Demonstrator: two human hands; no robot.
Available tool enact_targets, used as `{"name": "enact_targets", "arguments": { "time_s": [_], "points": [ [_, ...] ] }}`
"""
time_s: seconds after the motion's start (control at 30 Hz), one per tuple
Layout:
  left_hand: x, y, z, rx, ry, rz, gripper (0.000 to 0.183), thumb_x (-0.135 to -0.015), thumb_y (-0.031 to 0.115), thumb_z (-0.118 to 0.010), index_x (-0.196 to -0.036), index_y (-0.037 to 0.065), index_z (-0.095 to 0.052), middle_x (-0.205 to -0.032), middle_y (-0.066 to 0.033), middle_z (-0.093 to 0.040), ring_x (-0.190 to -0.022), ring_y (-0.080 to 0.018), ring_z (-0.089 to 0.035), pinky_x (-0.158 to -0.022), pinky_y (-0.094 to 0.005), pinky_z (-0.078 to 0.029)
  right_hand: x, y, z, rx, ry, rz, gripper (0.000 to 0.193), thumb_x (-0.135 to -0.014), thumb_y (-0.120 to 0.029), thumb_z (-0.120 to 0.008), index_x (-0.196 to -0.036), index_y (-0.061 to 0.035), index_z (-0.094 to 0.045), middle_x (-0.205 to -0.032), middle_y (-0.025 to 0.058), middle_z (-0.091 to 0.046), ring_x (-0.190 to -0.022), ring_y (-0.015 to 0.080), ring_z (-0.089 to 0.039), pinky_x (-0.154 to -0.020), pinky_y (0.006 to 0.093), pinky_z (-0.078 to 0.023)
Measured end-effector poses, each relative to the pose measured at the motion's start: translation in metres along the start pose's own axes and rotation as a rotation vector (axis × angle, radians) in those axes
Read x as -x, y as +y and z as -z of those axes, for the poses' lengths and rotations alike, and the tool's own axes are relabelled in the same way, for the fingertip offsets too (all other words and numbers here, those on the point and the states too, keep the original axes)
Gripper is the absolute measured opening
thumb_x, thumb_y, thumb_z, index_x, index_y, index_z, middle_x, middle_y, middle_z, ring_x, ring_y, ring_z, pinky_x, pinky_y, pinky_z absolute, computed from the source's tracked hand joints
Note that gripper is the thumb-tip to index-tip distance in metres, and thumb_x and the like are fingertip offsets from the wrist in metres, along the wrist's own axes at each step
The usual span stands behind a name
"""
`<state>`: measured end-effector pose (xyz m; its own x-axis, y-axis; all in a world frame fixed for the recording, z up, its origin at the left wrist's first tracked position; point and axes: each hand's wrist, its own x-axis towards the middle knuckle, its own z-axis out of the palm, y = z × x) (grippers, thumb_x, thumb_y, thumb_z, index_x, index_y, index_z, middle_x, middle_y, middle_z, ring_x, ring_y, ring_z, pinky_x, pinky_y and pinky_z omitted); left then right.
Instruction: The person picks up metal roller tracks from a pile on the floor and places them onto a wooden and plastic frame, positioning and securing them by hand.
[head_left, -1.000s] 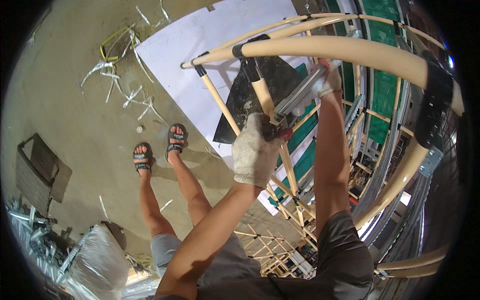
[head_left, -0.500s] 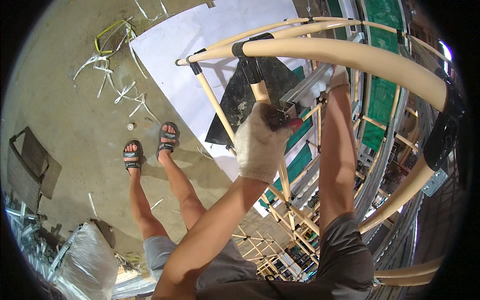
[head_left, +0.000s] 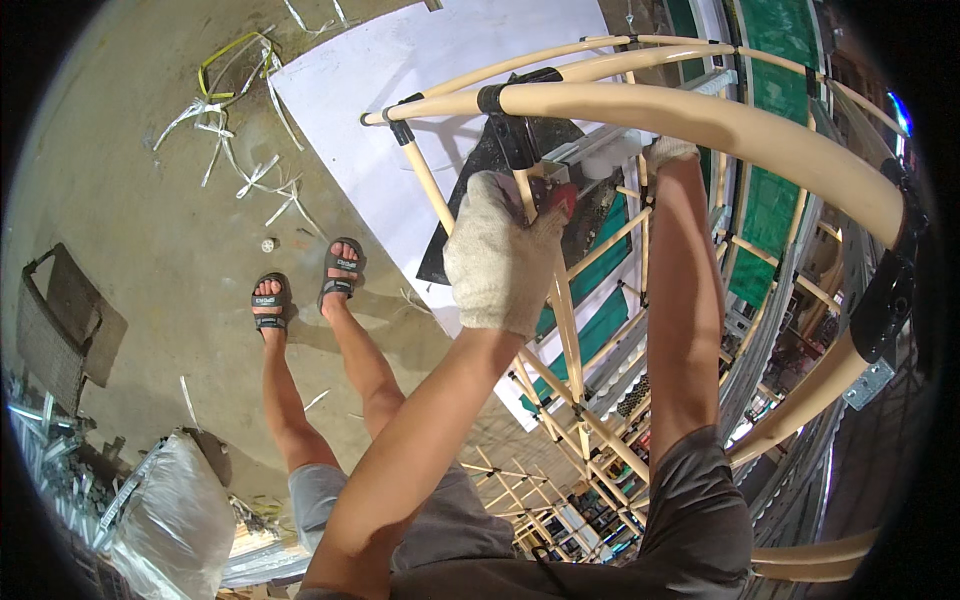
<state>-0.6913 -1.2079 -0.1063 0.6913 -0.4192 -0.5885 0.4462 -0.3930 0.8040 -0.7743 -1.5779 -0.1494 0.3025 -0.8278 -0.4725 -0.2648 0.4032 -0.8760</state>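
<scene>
My left hand, in a white knitted glove with dark red on the finger side, is closed around a beige upright pipe just under its black joint. Close beyond its fingers lies the end of a metal roller track with white rollers. My right hand, also gloved, reaches farther out at the track's far end, beside a thin beige post. The thick curved beige pipe passes over it and its fingers are mostly hidden, so I cannot tell its grip.
A large white sheet and a black mat lie below the frame. White straps and a yellow strap litter the floor at left. A dark mesh crate, a plastic-wrapped bundle and metal parts stand lower left. Pipe racks fill the right.
My left hand has slid slightly left and up along the upright pipe. The roller track has shifted away from me, and my right hand has moved slightly up with it. The view has shifted a little.
</scene>
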Motion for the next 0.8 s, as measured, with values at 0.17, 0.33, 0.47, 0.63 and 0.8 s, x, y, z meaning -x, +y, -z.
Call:
{"name": "enact_targets", "arguments": {
  "time_s": [0.17,0.33,0.47,0.63,0.8],
  "points": [
    [-0.005,0.000,0.002,0.056,-0.056,0.028,0.038,-0.080,0.025,-0.079,-0.102,0.003,-0.058,-0.083,-0.0176,-0.068,-0.080,-0.0386,-0.068,-0.072,-0.0467,-0.053,0.000,0.009,-0.007,-0.030,0.014,0.007,0.033,-0.100,-0.039,-0.055,-0.120,-0.0131,-0.059,-0.109,0.0099,-0.066,-0.092,0.0264,-0.068,-0.076,0.0443,-0.059],
    [-0.004,-0.001,-0.008,-0.100,0.030,-0.031,0.032,-0.084,0.022,-0.076,-0.103,0.001,-0.061,-0.085,-0.0193,-0.072,-0.078,-0.0373,-0.072,-0.070,-0.0433,-0.055,0.019,0.022,-0.023,-0.097,0.044,0.030,0.037,-0.101,-0.042,-0.055,-0.124,-0.0133,-0.059,-0.114,0.0090,-0.067,-0.095,0.0259,-0.068,-0.078,0.0447,-0.059],
    [-0.001,0.008,-0.006,-0.156,0.036,-0.038,0.039,-0.088,0.035,-0.071,-0.104,0.000,-0.061,-0.088,-0.0226,-0.071,-0.086,-0.0417,-0.070,-0.077,-0.0477,-0.054,0.074,0.030,-0.032,0.036,0.056,-0.066,0.049,-0.100,-0.052,-0.053,-0.127,-0.0115,-0.057,-0.112,0.0083,-0.067,-0.100,0.0232,-0.067,-0.081,0.0400,-0.058],
    [-0.014,-0.015,0.030,-0.149,-0.053,-0.139,0.050,-0.095,0.048,-0.062,-0.109,-0.001,-0.064,-0.100,-0.0263,-0.071,-0.097,-0.0437,-0.068,-0.085,-0.0476,-0.052,0.237,0.062,-0.073,0.464,0.468,0.300,0.049,-0.102,-0.040,-0.050,-0.135,-0.0034,-0.052,-0.120,0.0127,-0.063,-0.106,0.0238,-0.063,-0.098,0.0346,-0.048],
    [0.014,-0.084,0.147,-0.013,-0.174,-0.026,0.054,-0.098,0.048,-0.061,-0.118,-0.001,-0.063,-0.100,-0.0189,-0.073,-0.091,-0.0294,-0.069,-0.085,-0.0391,-0.052,0.445,0.136,-0.071,0.544,0.385,0.376,0.042,-0.102,-0.016,-0.054,-0.140,0.0011,-0.048,-0.132,0.0183,-0.058,-0.127,0.0259,-0.054,-0.106,0.0357,-0.042]
  ]
}}
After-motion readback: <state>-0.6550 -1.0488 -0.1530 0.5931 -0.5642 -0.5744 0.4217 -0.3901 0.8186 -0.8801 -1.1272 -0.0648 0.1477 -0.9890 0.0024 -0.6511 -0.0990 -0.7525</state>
